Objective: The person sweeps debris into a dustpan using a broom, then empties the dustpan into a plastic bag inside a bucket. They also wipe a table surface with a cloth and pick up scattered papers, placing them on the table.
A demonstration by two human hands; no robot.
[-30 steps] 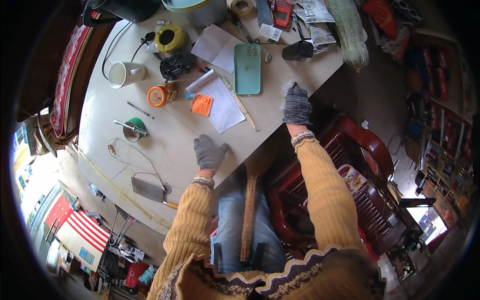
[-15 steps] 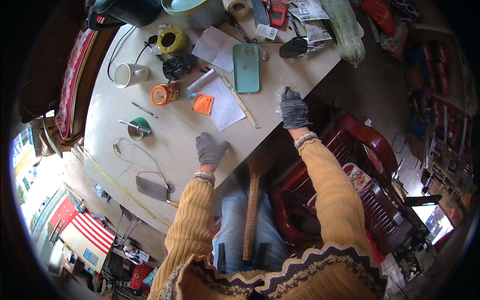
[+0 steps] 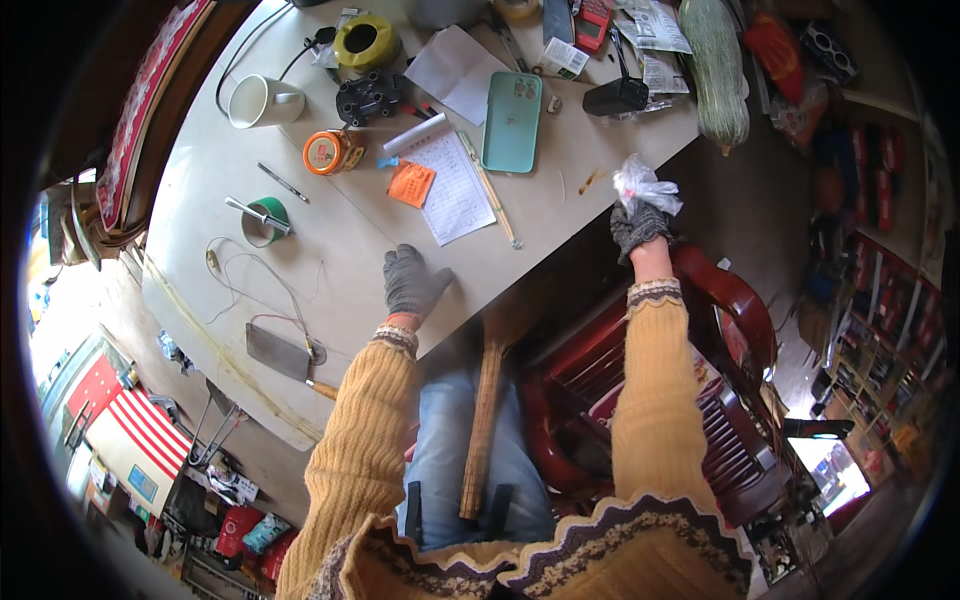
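Observation:
My right hand (image 3: 640, 230), in a dark grey knit glove, is closed around a crumpled whitish, partly see-through plastic wad (image 3: 646, 186) just off the table's right edge. On the tabletop beside it lie a small brown smear (image 3: 592, 182) and a thin pale strand (image 3: 562, 185). My left hand (image 3: 414, 282), gloved the same way, rests on the table near its front edge with fingers spread and nothing in it. Beyond it lie a written notepad (image 3: 455, 195), an orange packet (image 3: 410, 184), a slim pale stick (image 3: 490, 190) and a mint-green phone (image 3: 511, 122).
On the table (image 3: 350, 230) stand a white mug (image 3: 262, 102), an orange-lidded jar (image 3: 330, 152), a green tape roll (image 3: 264, 222) and a yellow-green pot (image 3: 365, 42). A cleaver-like blade (image 3: 277, 350) lies front left. A large gourd (image 3: 716, 75) and a red wooden chair (image 3: 735, 300) are right.
My right hand has moved right, off the tabletop, with the plastic wad now bunched up in it; a brown smear shows where it was. My left hand stays spread on the table. The view has shifted slightly.

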